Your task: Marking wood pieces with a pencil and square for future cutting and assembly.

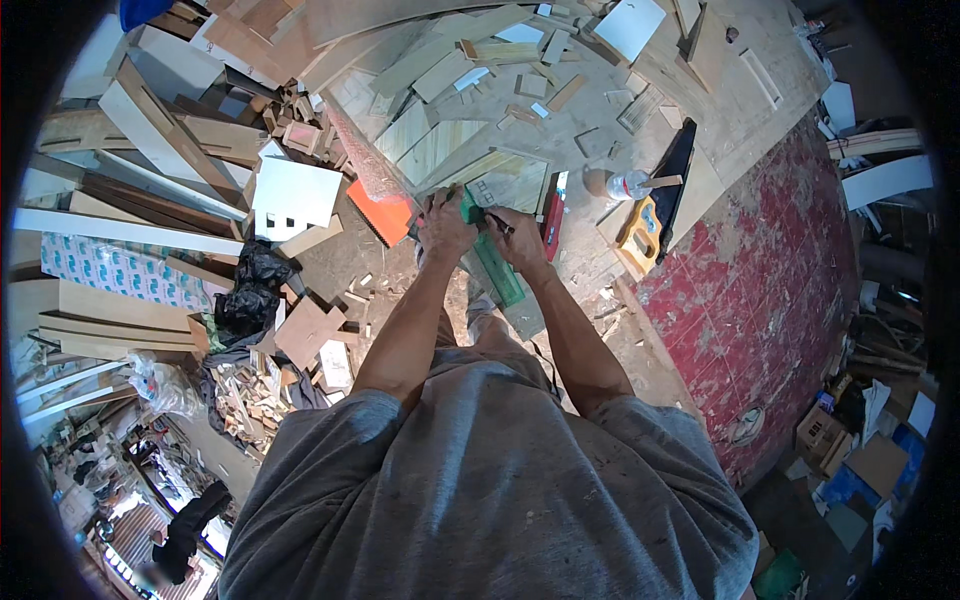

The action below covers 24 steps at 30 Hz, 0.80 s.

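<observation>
My left hand (447, 232) grips the far end of a green piece (469, 208) on the worktop, its fingers bent over the edge. My right hand (521, 243), just beside it, is closed round a thin dark pen-like tool (499, 222), whose tip points toward the green piece. Under and between my wrists runs a long green strip (500, 268), angled toward my body. A pale board with printed marks (497, 187) lies just beyond both hands. Right of my right hand rests a red and white long tool (554, 217). My palms hide part of the contact.
A handsaw (640, 236) with a yellow handle lies to the right, near a clear plastic bottle (626, 186). Wood offcuts (437, 77) cover the far worktop. An orange notebook (379, 213) sits left of my hands. Boards (150, 130) pile up at left; red flooring (760, 290) stretches right.
</observation>
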### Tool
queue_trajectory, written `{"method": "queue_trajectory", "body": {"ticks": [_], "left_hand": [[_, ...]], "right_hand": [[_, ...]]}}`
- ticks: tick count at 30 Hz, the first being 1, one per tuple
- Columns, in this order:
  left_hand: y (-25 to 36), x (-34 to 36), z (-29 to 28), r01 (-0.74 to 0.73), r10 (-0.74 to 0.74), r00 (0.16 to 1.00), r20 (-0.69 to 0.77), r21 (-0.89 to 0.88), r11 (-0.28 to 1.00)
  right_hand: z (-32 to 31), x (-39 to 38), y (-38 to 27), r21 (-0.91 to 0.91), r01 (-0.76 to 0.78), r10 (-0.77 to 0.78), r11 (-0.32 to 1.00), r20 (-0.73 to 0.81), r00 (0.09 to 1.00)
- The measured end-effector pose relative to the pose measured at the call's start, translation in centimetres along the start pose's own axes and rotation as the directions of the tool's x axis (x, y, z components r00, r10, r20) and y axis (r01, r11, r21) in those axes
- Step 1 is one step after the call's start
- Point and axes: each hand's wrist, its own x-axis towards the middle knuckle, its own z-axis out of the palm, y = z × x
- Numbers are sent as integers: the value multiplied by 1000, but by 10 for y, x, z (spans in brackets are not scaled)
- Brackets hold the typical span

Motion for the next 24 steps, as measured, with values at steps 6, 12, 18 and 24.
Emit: {"method": "queue_trajectory", "body": {"ticks": [6, 12, 18, 24], "left_hand": [[-1, 1, 2, 11, -11, 1000, 14, 14, 1000], [1, 0, 3, 2, -2, 1000, -20, -19, 1000], [-2, 1, 4, -20, 20, 1000, -24, -1, 1000], [1, 0, 1, 6, -5, 999, -32, 16, 1000]], "right_hand": [[-6, -1, -1, -32, -17, 17, 999, 14, 1000], [-10, -6, -2, -16, 45, -45, 999, -4, 999], [-11, 4, -4, 2, -85, 85, 996, 94, 992], [-15, -8, -2, -69, 15, -9, 997, 80, 997]]}}
